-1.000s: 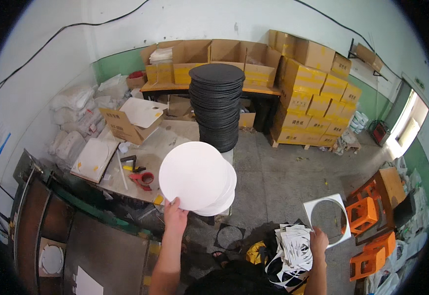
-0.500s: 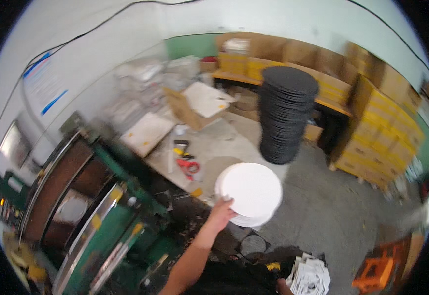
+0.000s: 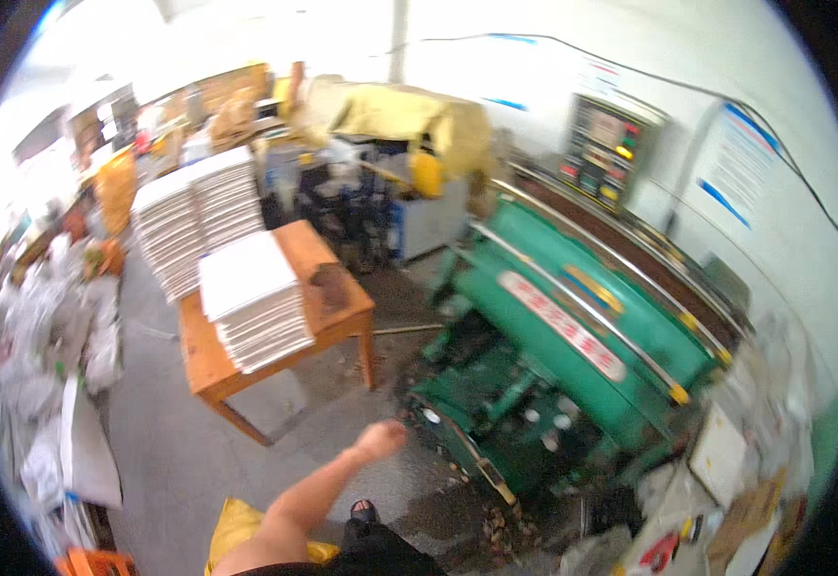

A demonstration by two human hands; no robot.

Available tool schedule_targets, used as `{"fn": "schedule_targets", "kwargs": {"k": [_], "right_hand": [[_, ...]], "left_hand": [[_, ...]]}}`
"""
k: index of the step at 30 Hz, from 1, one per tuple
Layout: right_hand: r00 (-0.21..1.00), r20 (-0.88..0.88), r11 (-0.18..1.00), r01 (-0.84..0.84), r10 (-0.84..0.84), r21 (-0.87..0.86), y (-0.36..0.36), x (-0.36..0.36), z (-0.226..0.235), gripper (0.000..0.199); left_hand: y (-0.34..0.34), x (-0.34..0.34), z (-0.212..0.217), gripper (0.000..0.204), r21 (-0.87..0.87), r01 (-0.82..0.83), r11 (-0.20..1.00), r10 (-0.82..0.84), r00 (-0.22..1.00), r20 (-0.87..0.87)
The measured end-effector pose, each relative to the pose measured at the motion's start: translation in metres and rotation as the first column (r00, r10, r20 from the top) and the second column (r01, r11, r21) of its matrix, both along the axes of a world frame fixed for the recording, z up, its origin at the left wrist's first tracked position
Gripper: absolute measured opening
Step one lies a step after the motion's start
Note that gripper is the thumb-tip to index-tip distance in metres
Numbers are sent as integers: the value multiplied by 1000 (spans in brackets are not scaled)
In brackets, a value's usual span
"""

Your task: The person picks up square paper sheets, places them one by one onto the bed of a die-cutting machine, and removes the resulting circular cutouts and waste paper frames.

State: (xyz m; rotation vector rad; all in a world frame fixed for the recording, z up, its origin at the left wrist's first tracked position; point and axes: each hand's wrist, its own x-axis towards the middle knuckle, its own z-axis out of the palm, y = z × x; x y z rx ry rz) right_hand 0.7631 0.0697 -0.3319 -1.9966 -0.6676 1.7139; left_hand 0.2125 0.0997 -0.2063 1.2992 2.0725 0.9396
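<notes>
My left hand [image 3: 381,440] reaches out over the floor in front of the green machine [image 3: 553,312]. It looks rounded, with the fingers curled in and nothing visible in them, though the picture is slightly blurred. It touches nothing. Ahead and to the left of it stands an orange-brown wooden table [image 3: 328,278], bearing a near stack of white square sheets [image 3: 251,274] and taller white stacks [image 3: 198,216] behind. My right hand is out of the picture.
The green machine, with its control panel [image 3: 601,154], blocks the right side. Bagged material [image 3: 49,288] lines the left. A yellow sack [image 3: 232,528] lies near my feet; red tape [image 3: 659,554] sits at lower right. Scraps [image 3: 505,528] litter the floor by the machine.
The view has swung left, from the round white stack and black discs to the machine and wooden table. My left hand has left the round white stack.
</notes>
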Motion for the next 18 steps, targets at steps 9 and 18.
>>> {"fn": "schedule_targets", "kwargs": {"k": [9,18], "right_hand": [[870,3,870,-493,493,-5,64,-215,30,17],[387,91,398,-899,917,-183,86,-424,88,31]], "left_hand": [[-193,-362,115,35,559,-821,115,991,55,-124],[-233,-484,83,38,218,-972,91,868,185,461]]}}
